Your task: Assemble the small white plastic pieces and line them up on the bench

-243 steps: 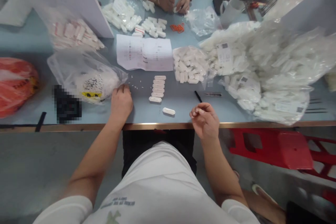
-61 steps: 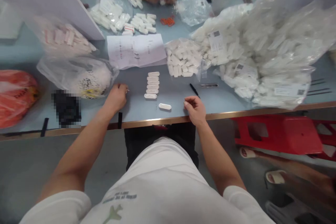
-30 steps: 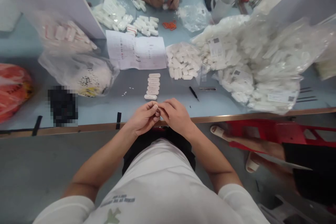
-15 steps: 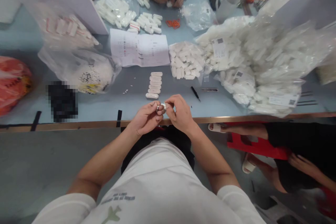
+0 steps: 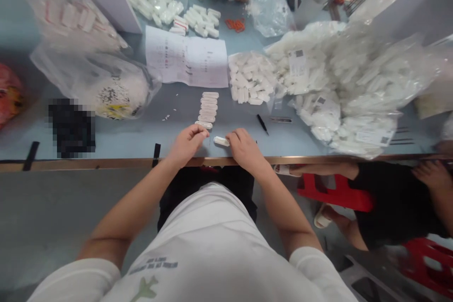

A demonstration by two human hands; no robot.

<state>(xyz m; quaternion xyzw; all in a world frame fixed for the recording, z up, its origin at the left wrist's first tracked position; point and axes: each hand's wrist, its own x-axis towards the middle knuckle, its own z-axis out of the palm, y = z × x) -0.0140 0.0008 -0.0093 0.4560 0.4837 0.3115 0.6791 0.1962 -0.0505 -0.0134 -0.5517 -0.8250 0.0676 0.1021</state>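
Down at the front edge of the tabletop [image 5: 123, 144], a white connector housing [image 5: 220, 141] is lying flat between the two hands, and the right hand [image 5: 244, 150] is gripping its right end, fingertips closed around it, apparently to keep it steady while leaving most of its upper face exposed. The left hand [image 5: 187, 145] is hovering just beside the other end, thumb and fingers pinching together; whether some tiny bit is sitting between them, I cannot tell. Beyond, six white oblong housings [image 5: 208, 107] are lying in a tidy stack of rows, probably lined up to stay countable and out of the working spot. A few small white bits [image 5: 166, 117] are scattering to their left, near the plastic bag [image 5: 116, 94], seemingly within easy reach of the left hand. The printed sheet [image 5: 187, 56] is spreading open just past the row, likely for reading at a glance, and a black pen-shaped tool [image 5: 262, 124] is lying beyond the right hand. And here's the change: half a second ago both hands were meeting around the housing; now they are parting, and it is resting on the tabletop, while the six are keeping their order.
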